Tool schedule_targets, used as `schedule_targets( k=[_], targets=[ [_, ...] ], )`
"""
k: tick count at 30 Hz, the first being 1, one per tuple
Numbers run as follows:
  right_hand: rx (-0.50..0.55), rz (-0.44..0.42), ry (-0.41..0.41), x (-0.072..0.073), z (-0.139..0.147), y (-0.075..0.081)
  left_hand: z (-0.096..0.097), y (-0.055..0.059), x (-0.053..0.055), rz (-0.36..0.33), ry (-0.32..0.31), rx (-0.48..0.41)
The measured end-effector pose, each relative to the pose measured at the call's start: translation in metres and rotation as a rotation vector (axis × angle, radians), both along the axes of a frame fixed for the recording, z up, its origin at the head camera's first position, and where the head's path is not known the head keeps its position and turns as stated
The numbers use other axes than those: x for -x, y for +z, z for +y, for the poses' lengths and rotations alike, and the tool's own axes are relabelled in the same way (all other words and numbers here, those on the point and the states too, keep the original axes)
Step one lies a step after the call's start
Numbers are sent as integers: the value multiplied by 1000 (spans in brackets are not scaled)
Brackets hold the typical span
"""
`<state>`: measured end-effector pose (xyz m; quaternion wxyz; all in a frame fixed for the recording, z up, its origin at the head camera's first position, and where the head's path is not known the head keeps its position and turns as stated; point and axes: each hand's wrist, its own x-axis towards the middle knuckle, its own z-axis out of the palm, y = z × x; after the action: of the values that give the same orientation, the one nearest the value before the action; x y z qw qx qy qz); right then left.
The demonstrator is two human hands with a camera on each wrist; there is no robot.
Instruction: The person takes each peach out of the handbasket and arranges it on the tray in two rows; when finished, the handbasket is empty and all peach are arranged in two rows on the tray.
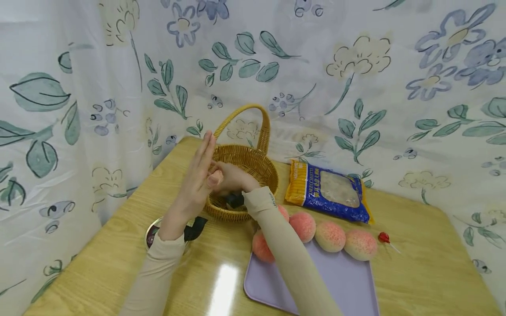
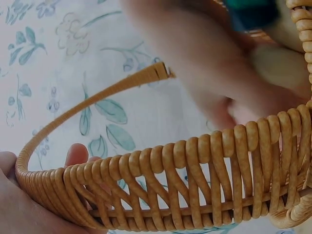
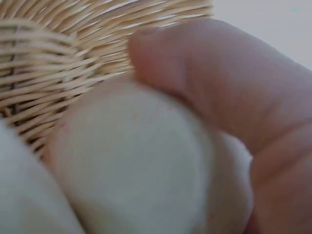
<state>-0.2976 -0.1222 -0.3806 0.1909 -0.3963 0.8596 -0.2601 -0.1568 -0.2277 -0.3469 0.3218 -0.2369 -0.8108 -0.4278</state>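
One left hand [image 1: 194, 182] pinches the nine-o'clock rim of a round golden wicker basket [image 1: 269, 169], apparently steadying it; inside, the right hand [image 1: 233, 177] holds a round, pale, pink-flecked peach [image 3: 131, 156], thumb curled over.

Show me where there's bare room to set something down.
Bare table lies right of the tray, in front of the lollipop, and between the left sleeve and the tray. The tray's front, right of the right sleeve, is free too. Crowded: round the basket and right hand, and along the peaches.
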Motion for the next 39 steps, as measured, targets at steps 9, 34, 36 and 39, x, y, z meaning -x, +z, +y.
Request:
schedule_targets(
  k=[9, 34, 36, 39],
  targets=[
    [240, 41, -138, -22, 66, 25, 1, -5, 5, 21, -32, -19],
    [571, 22, -229, -113, 220, 18, 4, -2, 3, 36, -43, -11],
    [584, -27, -191, -117, 226, 11, 4, -3, 3, 36, -42, -13],
    [569, -76, -159, -123, 236, -1, 7, -3, 3, 46, -48, -13]
  ],
)
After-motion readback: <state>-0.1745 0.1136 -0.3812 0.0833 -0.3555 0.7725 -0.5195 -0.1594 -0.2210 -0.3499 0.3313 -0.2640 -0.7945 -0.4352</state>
